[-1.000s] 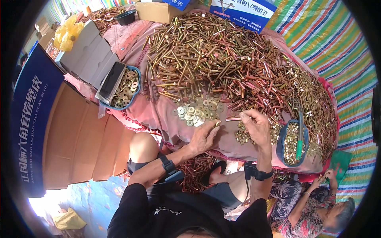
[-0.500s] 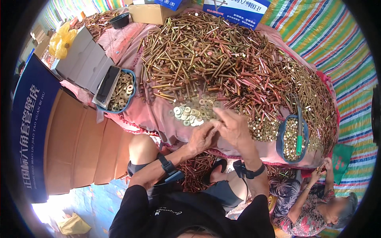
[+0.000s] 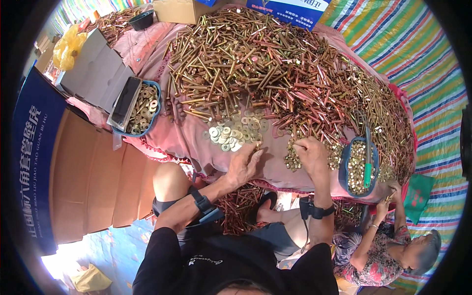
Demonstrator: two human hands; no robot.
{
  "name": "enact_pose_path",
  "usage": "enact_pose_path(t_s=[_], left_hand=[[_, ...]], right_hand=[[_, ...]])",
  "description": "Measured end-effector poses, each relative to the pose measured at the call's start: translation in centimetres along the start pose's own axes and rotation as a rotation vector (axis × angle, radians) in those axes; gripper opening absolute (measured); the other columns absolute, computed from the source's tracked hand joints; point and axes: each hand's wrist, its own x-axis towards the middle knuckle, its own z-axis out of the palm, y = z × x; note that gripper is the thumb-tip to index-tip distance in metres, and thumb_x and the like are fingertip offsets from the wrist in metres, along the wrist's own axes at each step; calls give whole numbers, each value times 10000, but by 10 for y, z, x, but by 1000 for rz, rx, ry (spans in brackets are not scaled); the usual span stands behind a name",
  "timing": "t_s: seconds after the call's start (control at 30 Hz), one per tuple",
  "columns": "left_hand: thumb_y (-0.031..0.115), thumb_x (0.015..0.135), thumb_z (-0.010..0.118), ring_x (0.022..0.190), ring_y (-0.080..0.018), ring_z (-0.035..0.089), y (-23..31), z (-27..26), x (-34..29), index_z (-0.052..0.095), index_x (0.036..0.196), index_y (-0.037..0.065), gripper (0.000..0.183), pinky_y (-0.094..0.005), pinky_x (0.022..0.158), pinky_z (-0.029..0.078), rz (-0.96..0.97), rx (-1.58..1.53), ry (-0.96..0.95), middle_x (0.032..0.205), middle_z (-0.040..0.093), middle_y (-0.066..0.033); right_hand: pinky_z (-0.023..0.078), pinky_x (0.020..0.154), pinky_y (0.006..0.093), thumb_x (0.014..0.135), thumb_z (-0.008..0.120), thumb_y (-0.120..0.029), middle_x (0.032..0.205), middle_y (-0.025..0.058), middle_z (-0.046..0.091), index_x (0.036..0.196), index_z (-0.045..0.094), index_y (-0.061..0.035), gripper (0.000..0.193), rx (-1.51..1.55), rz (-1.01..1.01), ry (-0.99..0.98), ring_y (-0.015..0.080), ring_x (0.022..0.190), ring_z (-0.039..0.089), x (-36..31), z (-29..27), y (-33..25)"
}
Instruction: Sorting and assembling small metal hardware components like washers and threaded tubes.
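A huge heap of brass bolts (image 3: 275, 69) covers a table draped in pink cloth (image 3: 187, 142). At its near edge lie a small pile of flat washers (image 3: 231, 132) and a pile of small nuts (image 3: 290, 160). My left hand (image 3: 243, 164) rests on the cloth just below the washers, fingers pinched on a short brass bolt at its tips. My right hand (image 3: 310, 153) sits on the nut pile with fingers curled down into it; what they hold is hidden. Both wrists wear dark bands.
A blue basket of washers (image 3: 142, 103) with a dark tray on it stands at the left, a blue basket of nuts (image 3: 361, 167) with a green-handled tool at the right. Cardboard boxes (image 3: 93, 73) sit left. Another seated person (image 3: 388, 250) is at lower right. Bolts (image 3: 236, 206) lie under the table.
My right hand held a bolt up, brought it over to the left hand, then moved right and down onto the nut pile. My left hand stayed by the washers.
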Motion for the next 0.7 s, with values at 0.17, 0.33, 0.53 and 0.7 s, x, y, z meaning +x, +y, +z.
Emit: enact_pose_path(t_s=[0.17,0.33,0.53,0.7], left_hand=[[148,1020,627,777,-224,669,4,-1,0,647,1261,0,284,-330,719,543,-5,23,-20,906,686,-150],[149,1015,635,762,-210,657,7,-2,0,651,1254,1,281,-324,704,536,-30,25,-13,885,679,-148],[156,1014,625,792,-339,692,6,-2,0,651,1204,25,232,-398,688,545,-27,14,-10,927,682,-201],[167,1017,622,811,-352,693,6,-4,0,656,1199,27,233,-401,706,550,-47,-6,-36,938,688,-200]], right_hand=[[497,692,496,863,719,-186,804,189,651,936,722,-63,143,-184,-12,-72,402,803,659,5,18,-12],[487,669,531,839,720,-193,790,214,651,844,641,-6,203,-256,-59,-131,431,744,650,5,27,-13],[453,643,551,815,680,-127,824,222,651,886,640,1,152,-295,-69,-52,435,761,648,2,34,-11],[469,673,545,820,664,-110,839,236,645,891,642,5,137,-320,-20,-120,447,795,643,6,34,-16]])
